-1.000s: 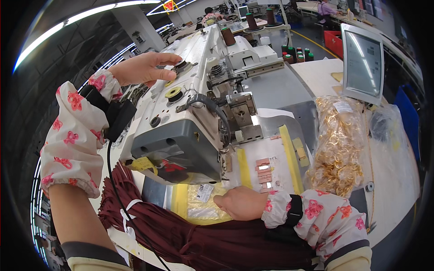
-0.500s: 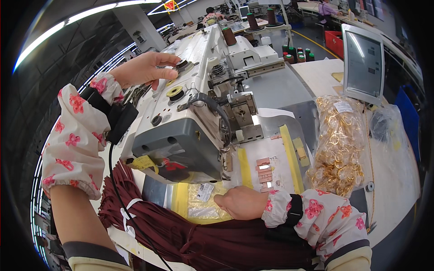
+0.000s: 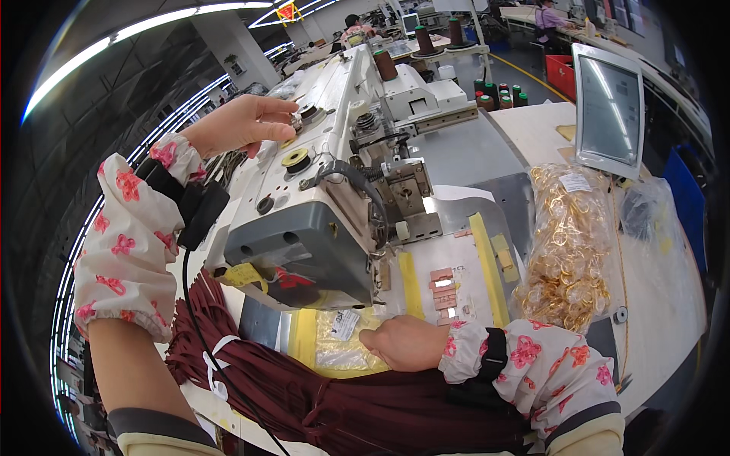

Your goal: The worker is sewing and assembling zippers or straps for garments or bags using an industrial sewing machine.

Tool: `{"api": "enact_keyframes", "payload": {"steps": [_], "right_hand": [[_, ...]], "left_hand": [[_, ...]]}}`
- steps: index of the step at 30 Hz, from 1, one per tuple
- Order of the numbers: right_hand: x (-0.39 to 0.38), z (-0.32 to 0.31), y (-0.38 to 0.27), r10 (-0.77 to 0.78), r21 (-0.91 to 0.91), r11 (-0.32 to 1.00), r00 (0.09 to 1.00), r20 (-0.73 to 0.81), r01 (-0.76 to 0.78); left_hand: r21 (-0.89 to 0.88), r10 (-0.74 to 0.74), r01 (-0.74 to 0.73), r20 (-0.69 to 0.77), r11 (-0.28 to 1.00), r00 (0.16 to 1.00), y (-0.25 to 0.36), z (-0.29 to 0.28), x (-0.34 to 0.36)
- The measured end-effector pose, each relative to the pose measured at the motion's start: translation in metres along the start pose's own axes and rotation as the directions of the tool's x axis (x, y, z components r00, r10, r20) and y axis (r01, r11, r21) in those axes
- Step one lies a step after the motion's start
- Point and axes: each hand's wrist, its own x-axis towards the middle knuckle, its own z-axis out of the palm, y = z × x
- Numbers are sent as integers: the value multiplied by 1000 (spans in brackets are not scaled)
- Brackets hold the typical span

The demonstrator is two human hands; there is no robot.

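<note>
My left hand (image 3: 242, 124) is raised over the top of a white sewing machine (image 3: 315, 163). Its thumb and fingers pinch a small metal bobbin (image 3: 296, 121), close beside a dark bobbin (image 3: 308, 112) on the machine head. Nearer to me, a yellow-topped thread spool (image 3: 295, 159) sits on the same casing. My right hand (image 3: 407, 342) is curled closed at the right edge of a yellow-bordered clear plastic sheet (image 3: 334, 351), below the needle area; whatever its fingers hold is hidden. A bundle of maroon strips (image 3: 334, 406) lies in front of that hand.
Right of the needle area lies a white template (image 3: 475, 266) with yellow strips and pink pieces. Beyond it are a bag of gold-coloured metal hooks (image 3: 566, 243) and a tilted screen (image 3: 608, 110). Thread cones (image 3: 498, 95) stand behind. A black cable (image 3: 190, 304) hangs from my left wrist.
My left hand has drawn slightly left and down from the dark bobbin, and a metal bobbin now shows between its fingertips. My right hand has stayed in place.
</note>
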Motion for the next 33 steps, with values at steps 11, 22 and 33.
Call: {"api": "enact_keyframes", "payload": {"steps": [11, 22, 33], "right_hand": [[0, 4, 3, -12, 6, 1000, 999, -31, 12], [-2, 7, 4, -42, 20, 999, 998, -56, 44], [-2, 4, 2, -18, 16, 1000, 1000, -14, 18]], "left_hand": [[49, -11, 14, -62, 999, 998, 7, 10, 4], [-25, -18, 21, 130, 999, 991, 12, 0, 8], [-37, 25, -31, -133, 999, 991, 4, -10, -16]]}}
